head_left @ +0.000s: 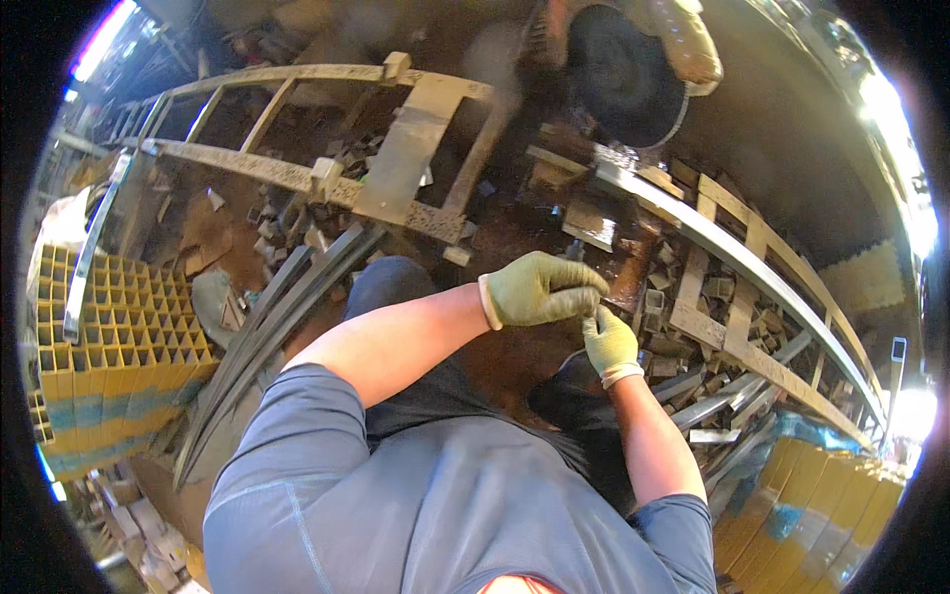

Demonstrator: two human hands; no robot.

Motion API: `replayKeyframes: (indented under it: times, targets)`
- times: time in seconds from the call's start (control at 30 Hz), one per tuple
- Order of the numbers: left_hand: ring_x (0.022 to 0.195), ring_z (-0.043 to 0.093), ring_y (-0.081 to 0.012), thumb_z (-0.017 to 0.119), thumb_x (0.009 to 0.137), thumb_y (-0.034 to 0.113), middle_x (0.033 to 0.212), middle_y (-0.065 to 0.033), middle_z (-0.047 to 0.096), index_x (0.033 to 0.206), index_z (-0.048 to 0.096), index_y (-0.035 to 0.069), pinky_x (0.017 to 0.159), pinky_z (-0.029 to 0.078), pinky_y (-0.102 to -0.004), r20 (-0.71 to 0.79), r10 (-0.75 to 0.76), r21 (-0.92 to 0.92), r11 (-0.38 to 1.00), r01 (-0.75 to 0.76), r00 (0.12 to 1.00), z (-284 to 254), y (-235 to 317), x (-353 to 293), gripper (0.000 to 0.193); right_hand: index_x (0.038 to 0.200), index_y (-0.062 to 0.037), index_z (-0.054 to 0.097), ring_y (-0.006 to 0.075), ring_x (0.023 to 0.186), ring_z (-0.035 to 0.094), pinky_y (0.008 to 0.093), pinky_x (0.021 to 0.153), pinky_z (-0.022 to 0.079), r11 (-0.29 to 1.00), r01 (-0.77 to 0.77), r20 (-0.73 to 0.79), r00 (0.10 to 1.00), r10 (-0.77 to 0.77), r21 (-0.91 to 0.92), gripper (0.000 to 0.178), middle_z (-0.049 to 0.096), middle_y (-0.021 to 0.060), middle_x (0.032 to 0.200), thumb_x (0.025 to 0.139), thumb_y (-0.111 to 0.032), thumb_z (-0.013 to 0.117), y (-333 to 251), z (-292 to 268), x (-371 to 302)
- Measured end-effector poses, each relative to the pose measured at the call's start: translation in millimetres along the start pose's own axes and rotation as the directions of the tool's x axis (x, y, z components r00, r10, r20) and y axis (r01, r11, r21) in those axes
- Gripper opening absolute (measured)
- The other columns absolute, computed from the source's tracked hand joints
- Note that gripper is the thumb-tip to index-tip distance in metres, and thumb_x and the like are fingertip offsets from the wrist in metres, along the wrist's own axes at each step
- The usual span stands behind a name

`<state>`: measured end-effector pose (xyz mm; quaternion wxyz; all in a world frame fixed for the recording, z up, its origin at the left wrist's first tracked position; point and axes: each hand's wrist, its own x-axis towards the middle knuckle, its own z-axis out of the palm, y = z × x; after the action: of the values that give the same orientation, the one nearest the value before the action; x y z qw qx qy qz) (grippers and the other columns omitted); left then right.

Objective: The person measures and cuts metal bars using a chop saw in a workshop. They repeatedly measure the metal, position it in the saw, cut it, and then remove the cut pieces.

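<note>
Both my hands wear yellow-green work gloves and meet in front of my knees. My left hand point(539, 289) reaches across from the left, its fingers bent and pressed together. Just below and to the right of it, my right hand point(611, 342) points upward with thumb and fingers closed, the fingertips almost touching those of the left. Anything held between them is too small or too hidden to make out. Beyond the hands lies a small flat metal-looking piece point(591, 224) on the dark wet floor. A long shiny square tube point(737, 247) stretches off to the right.
At far left a ladder-like frame point(267, 170) stands above scrap. A yellow-wrapped stack of square tubes point(119, 366) is on the left, with long bars point(287, 327) beside it. On the right are a slatted frame point(737, 332), tube offcuts and another wrapped bundle point(807, 505). A dark round object point(623, 74) is ahead.
</note>
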<state>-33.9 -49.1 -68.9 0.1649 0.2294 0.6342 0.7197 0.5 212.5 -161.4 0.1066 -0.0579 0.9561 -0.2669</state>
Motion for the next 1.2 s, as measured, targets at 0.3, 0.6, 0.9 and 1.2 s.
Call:
replayKeyframes:
  times: [0.3,0.6,0.9,1.2]
  targets:
    - [0.075,0.072,-0.0091,0.074,0.115,0.040,0.088,-0.0052,0.081,0.112,0.086,0.005,0.073,0.058,-0.0315,-0.023,-0.028,0.392,0.919,0.035,0.999,9.6,16.1,19.3,0.037,0.111,-0.0109,0.076,0.0469,0.090,0.077,0.0588,0.083,0.061,0.972,0.011,-0.002,1.000,-0.012,-0.236,0.027,0.080,0.0214,0.094,0.109,-0.037,0.067,6.1,19.9,6.2]
    - [0.098,0.075,-0.0122,0.074,0.115,0.038,0.110,-0.0062,0.084,0.134,0.079,0.001,0.087,0.062,-0.0318,-0.064,-0.260,-0.033,0.965,0.258,0.963,-48.2,23.2,51.4,0.042,0.147,-0.0044,0.075,0.0350,0.129,0.077,0.0438,0.112,0.059,0.982,-0.180,0.379,0.913,0.149,0.048,0.055,0.081,0.0217,0.138,0.107,-0.042,0.081,-37.1,-135.5,21.6]
    - [0.108,0.082,-0.0253,0.072,0.113,0.042,0.118,-0.0132,0.086,0.132,0.081,0.009,0.097,0.063,-0.0401,0.130,-0.098,0.362,0.931,0.045,0.987,-26.9,-13.1,65.1,0.039,0.149,-0.0028,0.071,0.0234,0.120,0.075,0.0387,0.113,0.056,0.610,0.472,-0.503,0.854,-0.135,0.637,0.045,0.080,0.0113,0.131,0.116,-0.035,0.070,-162.9,-401.2,240.6]
    - [0.107,0.082,-0.0270,0.072,0.112,0.041,0.119,-0.0144,0.086,0.137,0.080,0.008,0.097,0.062,-0.0400,0.264,-0.305,0.195,0.946,0.259,0.915,-49.2,-5.3,83.1,0.041,0.128,-0.0076,0.077,0.0288,0.113,0.071,0.0564,0.101,0.056,-0.399,-0.546,-0.061,0.641,-0.765,-0.736,0.035,0.076,0.0096,0.116,0.115,-0.038,0.064,-330.1,-523.9,375.7]
